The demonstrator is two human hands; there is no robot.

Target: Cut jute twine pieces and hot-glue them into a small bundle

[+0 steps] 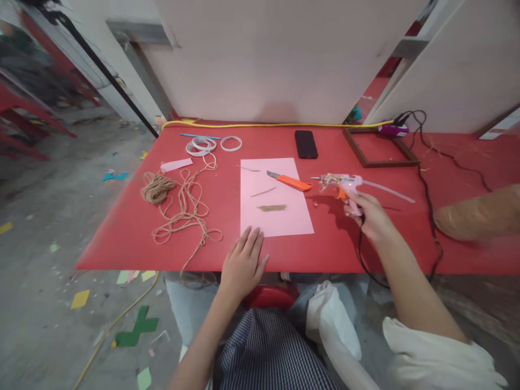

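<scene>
My right hand (371, 215) is closed round the handle of a pink hot glue gun (349, 184), its nozzle pointing left and a glue stick jutting from its back. Flat on the table edge and the lower left corner of a pink paper sheet (272, 176) lies my left hand (245, 261), fingers stretched. On the sheet are a small bundle of cut twine pieces (273, 208) and a loose short strand (263, 192). An orange utility knife (290, 181), blade out, rests across the sheet's right edge.
Tangled jute twine (184, 211) spreads at left, near white rings (202, 145) and a pink strip (177, 164). A black phone (306, 144) and a brown wooden frame (382, 161) lie at the back. A purple power socket (393, 129) has cords. A brown roll-like object (479, 214) juts in at right.
</scene>
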